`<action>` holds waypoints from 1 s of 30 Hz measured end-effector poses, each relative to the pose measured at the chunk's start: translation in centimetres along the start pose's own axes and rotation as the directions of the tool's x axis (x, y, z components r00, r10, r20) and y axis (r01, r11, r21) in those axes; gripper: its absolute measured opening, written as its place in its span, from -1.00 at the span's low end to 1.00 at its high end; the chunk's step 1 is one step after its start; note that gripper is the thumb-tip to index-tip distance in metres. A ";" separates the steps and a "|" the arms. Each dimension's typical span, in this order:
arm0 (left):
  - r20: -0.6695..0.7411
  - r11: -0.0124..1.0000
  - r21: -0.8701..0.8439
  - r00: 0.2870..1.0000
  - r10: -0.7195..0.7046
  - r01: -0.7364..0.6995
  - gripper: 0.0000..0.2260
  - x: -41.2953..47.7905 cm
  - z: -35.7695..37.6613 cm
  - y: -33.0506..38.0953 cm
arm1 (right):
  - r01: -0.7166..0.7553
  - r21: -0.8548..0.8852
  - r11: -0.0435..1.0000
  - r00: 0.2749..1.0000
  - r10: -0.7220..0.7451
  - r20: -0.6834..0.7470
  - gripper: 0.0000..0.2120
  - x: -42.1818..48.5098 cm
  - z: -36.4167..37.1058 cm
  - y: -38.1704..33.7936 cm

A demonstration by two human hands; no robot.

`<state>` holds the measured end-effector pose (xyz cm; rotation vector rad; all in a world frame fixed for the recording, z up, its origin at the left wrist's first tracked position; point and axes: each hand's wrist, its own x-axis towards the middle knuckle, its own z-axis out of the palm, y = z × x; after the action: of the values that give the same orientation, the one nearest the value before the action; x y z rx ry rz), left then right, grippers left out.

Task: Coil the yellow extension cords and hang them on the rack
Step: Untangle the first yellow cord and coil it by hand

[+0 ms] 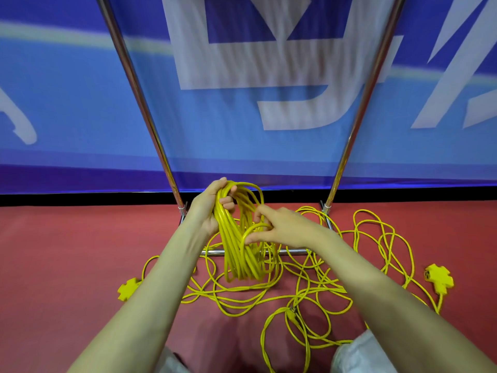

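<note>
While the left hand (208, 211) grips the top of the coiled cord (236, 257), fingers curled round the bundle, the right hand (282, 227) pinches one loop (251, 229) against it.
Coiled cord: held just in front of the rack (156, 141), hanging over its base bar.
Loose yellow cords (309, 289): tangled on the red floor (53, 251) before the rack.
Socket block (128, 289): left of the rack's base.
Second socket block (439, 278): right of it.
Blue banner (269, 146): behind the rack.

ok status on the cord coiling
Left hand grips the coil. Right hand pinches a loop. Loose cord tangled over the rack base.
</note>
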<state>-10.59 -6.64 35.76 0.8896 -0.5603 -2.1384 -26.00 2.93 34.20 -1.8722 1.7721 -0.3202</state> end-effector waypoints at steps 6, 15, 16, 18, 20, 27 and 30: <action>0.059 0.993 0.114 0.998 0.030 -0.037 -0.82 -0.7 0.3 -0.3 | 0.051 0.403 0.914 0.999 -0.046 -0.023 -0.62 0.0 -1.1 -0.5; 0.166 0.905 0.375 0.975 0.148 -0.201 -0.82 -1.7 0.9 -1.8 | 0.292 0.372 0.881 0.933 -0.176 -0.316 -0.77 -0.1 -1.7 -1.9; 0.150 0.895 0.396 0.976 0.159 -0.207 -0.84 -1.9 1.0 -2.0 | 0.247 0.233 0.941 0.925 -0.157 -0.346 -0.71 0.2 -1.5 -1.7; 0.132 0.901 0.384 0.978 0.161 -0.200 -0.86 -2.1 1.1 -2.2 | 0.091 0.148 0.985 0.953 -0.043 -0.299 -0.59 0.4 -1.1 -1.4; 0.119 0.917 0.353 0.981 0.154 -0.187 -0.87 -2.3 1.3 -2.2 | -0.019 0.294 0.956 0.986 0.067 -0.154 -0.56 0.4 -0.4 -1.4; 0.221 0.830 0.534 0.974 0.046 -0.160 -0.69 -2.3 0.8 -1.7 | -0.008 0.748 0.663 0.993 0.096 -0.074 -0.58 -0.2 -3.5 -1.0; 0.302 0.805 0.574 0.953 -0.038 -0.150 -0.63 -2.3 0.1 -2.2 | 0.052 0.868 0.493 0.999 -0.034 -0.041 -0.55 -1.3 -4.9 -0.5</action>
<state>-10.56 -3.50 35.38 0.8465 -1.4580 -2.0760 -28.30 3.14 38.75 -1.1258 1.1569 -1.0463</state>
